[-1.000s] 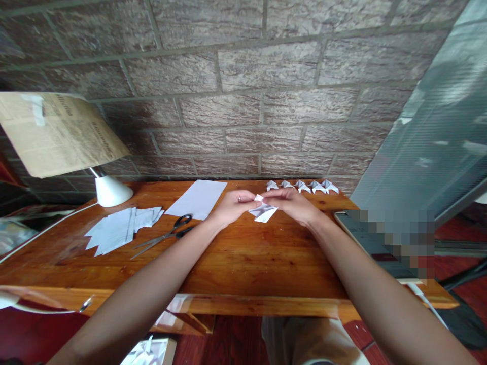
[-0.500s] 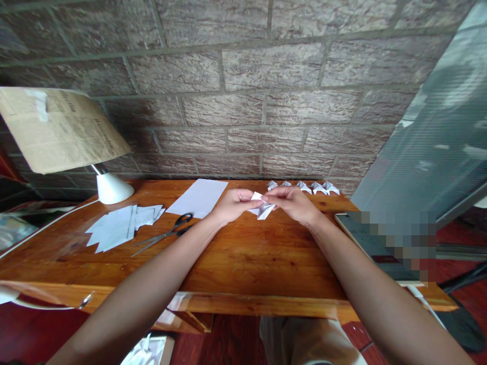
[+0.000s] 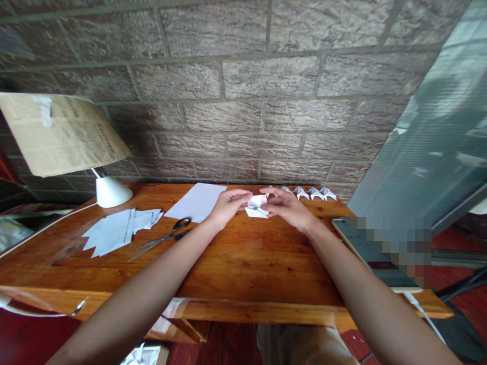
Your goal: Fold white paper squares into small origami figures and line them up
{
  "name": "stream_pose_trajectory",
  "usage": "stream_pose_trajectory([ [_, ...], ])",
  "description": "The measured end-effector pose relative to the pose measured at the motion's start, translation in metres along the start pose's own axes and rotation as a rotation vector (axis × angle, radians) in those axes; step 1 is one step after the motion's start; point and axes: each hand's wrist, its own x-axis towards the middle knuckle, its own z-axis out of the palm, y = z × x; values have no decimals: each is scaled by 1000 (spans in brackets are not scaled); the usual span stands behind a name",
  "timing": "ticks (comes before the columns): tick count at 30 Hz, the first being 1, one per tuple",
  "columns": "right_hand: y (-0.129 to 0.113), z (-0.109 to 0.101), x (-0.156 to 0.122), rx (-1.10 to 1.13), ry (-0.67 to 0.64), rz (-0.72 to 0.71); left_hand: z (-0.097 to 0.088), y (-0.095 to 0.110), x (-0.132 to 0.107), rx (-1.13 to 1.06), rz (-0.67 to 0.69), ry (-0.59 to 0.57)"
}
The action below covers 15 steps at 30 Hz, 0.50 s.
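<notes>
A small piece of folded white paper (image 3: 257, 211) is held up over the middle of the wooden desk. My left hand (image 3: 229, 204) pinches its left side between thumb and fingers. On the other side, my right hand (image 3: 287, 207) grips it, thumb low and forefinger arched above. The paper has an upright flap at the back and a folded flap in front. Behind my right hand stands a row of several folded paper pieces (image 3: 315, 193), partly hidden by the fingers. A plain white sheet (image 3: 196, 202) lies just left of my left hand.
Black-handled scissors (image 3: 162, 237) lie beside my left forearm. Farther left are several cut paper pieces (image 3: 114, 230) and a lamp (image 3: 112, 191) with a paper shade. A tablet (image 3: 375, 251) with a cable rests on the right. The brick wall (image 3: 243, 116) borders the desk's back.
The folded paper has been turned and opened out, so a standing flap now shows. My right hand's fingers have spread wider around it. The camera view has tilted slightly.
</notes>
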Motion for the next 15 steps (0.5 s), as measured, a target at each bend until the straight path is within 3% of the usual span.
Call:
stream_pose_trajectory([
  [3,1,2,0,-14,21,-16,2,0,0,-65,-14,29],
  [6,1,2,1,13,66,-26,5,-2,-1,-102,11,-21],
  [9,1,4,1,71,64,-15,6,-6,-2,-87,60,-72],
  [15,-2,10,-1,1,40,-34,4,-11,0,-31,137,-48],
])
